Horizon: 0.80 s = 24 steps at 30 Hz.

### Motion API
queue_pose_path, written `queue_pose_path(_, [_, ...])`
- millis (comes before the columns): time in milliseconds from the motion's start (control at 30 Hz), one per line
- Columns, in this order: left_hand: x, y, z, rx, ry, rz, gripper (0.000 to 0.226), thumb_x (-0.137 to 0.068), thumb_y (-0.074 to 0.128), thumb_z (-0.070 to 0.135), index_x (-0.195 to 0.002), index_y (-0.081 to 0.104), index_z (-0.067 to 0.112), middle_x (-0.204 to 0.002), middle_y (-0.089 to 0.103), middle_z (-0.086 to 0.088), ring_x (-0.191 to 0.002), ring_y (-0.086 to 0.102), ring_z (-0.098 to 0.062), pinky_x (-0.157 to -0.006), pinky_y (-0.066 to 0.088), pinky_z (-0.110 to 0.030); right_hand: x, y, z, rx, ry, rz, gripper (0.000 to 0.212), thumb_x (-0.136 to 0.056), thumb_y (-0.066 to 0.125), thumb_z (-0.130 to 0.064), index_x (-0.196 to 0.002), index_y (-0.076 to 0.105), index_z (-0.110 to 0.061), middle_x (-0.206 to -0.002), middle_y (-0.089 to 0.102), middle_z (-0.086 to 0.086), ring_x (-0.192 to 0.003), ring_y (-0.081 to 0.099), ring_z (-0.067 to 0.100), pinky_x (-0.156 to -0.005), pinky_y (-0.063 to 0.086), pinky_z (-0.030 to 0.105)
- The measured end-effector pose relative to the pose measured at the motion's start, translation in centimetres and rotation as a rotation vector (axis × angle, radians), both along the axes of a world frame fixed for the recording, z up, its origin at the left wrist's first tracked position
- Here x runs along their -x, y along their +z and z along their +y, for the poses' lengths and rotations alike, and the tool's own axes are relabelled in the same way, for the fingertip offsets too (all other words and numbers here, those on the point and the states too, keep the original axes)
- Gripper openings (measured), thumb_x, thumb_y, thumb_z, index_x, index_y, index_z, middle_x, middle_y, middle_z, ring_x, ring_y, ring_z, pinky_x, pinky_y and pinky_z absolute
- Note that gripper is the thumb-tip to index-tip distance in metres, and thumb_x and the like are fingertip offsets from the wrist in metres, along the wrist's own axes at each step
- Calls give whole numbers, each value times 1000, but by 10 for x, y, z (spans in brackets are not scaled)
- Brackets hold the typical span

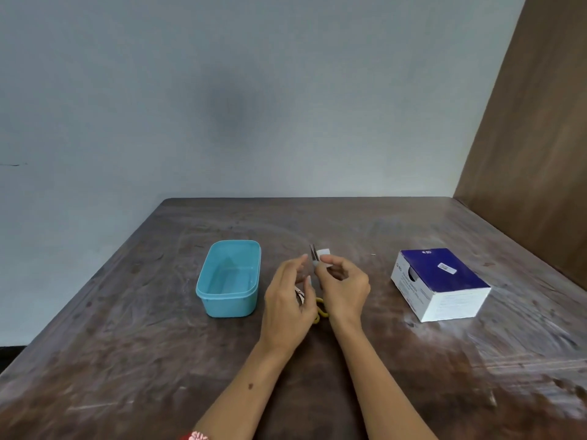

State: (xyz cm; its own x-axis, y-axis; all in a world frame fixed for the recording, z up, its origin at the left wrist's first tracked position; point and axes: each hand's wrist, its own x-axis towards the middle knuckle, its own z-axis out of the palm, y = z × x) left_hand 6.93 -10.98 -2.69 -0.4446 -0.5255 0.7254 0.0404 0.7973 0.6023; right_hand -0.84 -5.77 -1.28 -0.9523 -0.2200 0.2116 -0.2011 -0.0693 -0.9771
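On my feed the right hand point(344, 287) is lifted a little off the table point(317, 223) near its middle, thumb and forefinger pinching a small white packet point(324, 252) by its near edge. My guess is that this grip leaves the far edge free for tearing or cutting. The left hand point(286, 303) sits just to the left of it, thumb and forefinger parted and pointed at the packet as if to take the other side. Its remaining fingers curl over something pale with dark marks under the palm, and I cannot tell whether they grip it or merely cover it. Between the two hands a pair of scissors point(313, 253) shows only at its ends: grey blades poking out on the far side, touching or just beside the packet, and yellow handles point(321, 309) on the near side. The middle is hidden, so I can't say if the scissors lie on the table or are held up. An open teal tub point(228, 304) stands to the left of the hands, probably there to receive whatever comes out or gets cut. A blue and white box point(444, 274) stands well apart on the right, likely the supply, its side print too blurred to read. Something red and white point(198, 436) by the left forearm is cut off at the bottom edge. Beyond the table there is a plain wall point(222, 90), and a wooden panel point(533, 138) on the right.
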Motion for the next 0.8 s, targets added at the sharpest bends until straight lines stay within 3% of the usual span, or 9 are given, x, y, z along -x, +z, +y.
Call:
queue_pose_path(100, [-1,-3,-4,-91,23,-21,43,-79,65,6,-120,55,11,-107,60,2,-95,58,-3,-84,48,-11,-6,-1,-2,113,58,-73,17,-76,72,-5,-76,71,-22,-69,71,-6,-66,67,4,-68,55,24])
queue_pose_path(200, [-2,-2,-4,-146,-1,-36,46,-77,69,7,-121,56,11,-108,59,8,-94,60,-1,-83,50,-13,-11,0,-3,166,96,-100,20,-76,71,0,-75,71,-21,-68,71,-2,-63,67,6,-61,53,23])
queue_pose_path(367, [-3,2,-5,-290,-52,-3,35,-80,64,-2,-112,64,13,-95,65,11,-81,62,12,-73,49,-6,-18,1,-2,139,141,-53,20,-76,69,2,-77,71,-17,-70,72,3,-65,70,13,-62,57,26])
queue_pose_path(567, [-3,3,-9,-391,-58,14,34,-81,62,-6,-111,66,11,-93,66,10,-77,62,14,-67,47,-4,-19,0,0,98,162,1,15,-78,67,2,-82,73,-11,-72,72,5,-67,71,18,-63,58,29])
queue_pose_path(800, [-2,2,-9,-378,-31,13,32,-80,65,-1,-108,67,13,-90,65,13,-78,62,10,-69,46,-3,-18,-2,0,60,72,100,15,-82,64,-5,-80,72,-17,-68,69,-7,-61,64,1,-61,50,14])
